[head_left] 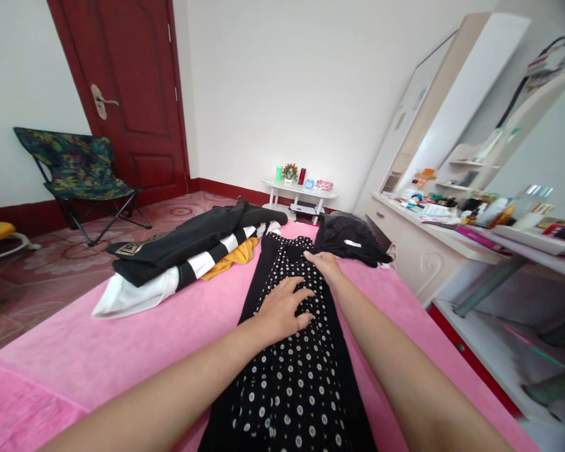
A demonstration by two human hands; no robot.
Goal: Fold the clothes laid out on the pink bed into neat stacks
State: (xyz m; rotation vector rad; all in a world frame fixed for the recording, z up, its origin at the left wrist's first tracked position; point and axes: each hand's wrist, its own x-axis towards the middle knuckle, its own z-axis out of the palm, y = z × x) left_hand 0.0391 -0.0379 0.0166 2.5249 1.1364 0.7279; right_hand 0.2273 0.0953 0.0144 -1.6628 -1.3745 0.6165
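A long black dress [294, 370] with a white dot pattern down its middle and plain black sides lies lengthwise on the pink bedcover. My left hand [285, 307] rests palm down on the dotted middle, its fingers spread. Farther up, my right hand [327, 267] is at the dress's right edge near the neckline. Its thumb lies over the cloth and the other fingers are mostly hidden, seemingly closed on the edge.
Left of the dress, a pile of folded clothes [183, 242] lies on the pink bedcover [75, 342]. Black clothing [351, 238] lies at the far right. Beyond are a low white table [306, 189], a folding chair [82, 166] and a cluttered dressing table [405, 235].
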